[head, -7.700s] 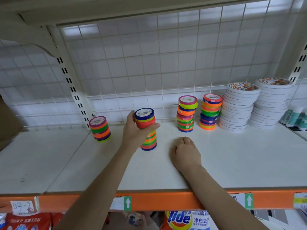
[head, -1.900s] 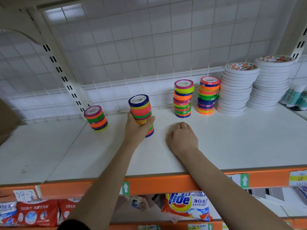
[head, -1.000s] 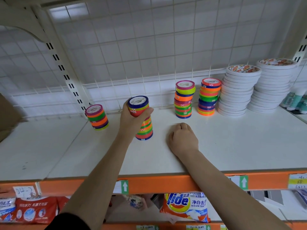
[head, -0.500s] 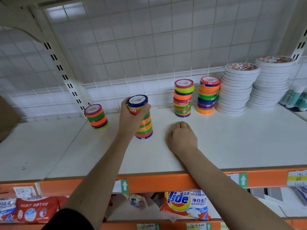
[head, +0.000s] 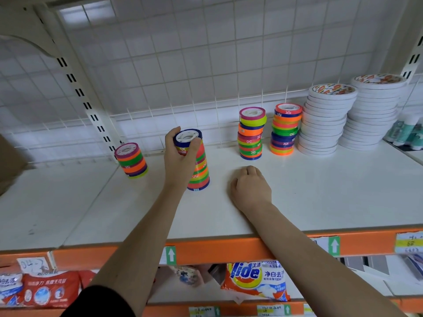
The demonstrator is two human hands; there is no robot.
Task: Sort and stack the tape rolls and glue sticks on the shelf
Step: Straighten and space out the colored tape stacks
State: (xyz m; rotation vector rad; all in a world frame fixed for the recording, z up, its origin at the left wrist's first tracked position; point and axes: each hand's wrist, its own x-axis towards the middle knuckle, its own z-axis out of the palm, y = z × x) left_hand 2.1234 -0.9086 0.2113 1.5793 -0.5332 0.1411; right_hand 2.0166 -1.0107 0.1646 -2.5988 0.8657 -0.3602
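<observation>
"tide" bag [head: 255, 280] below shelf [head: 320, 202] — left hand [head: 180, 161] grips tape stack [head: 199, 165]; right hand [head: 250, 188] fisted, holding nothing.

I am looking at a shop aisle, a retail shelving unit. The white shelf [head: 320, 197] across the middle of the frame has an orange front rail [head: 229, 250] carrying price labels [head: 409, 242] at lower right and green arrow stickers [head: 171, 255]. Behind it I see a white wire grid back panel [head: 206, 65] and slotted uprights [head: 84, 99] at upper left. Stock sits in multiples: stacked coloured tape rolls [head: 250, 133] and white tape stacks [head: 325, 120] at right. Below, at the bottom of the frame, lie packaged detergent bags [head: 254, 280].
</observation>
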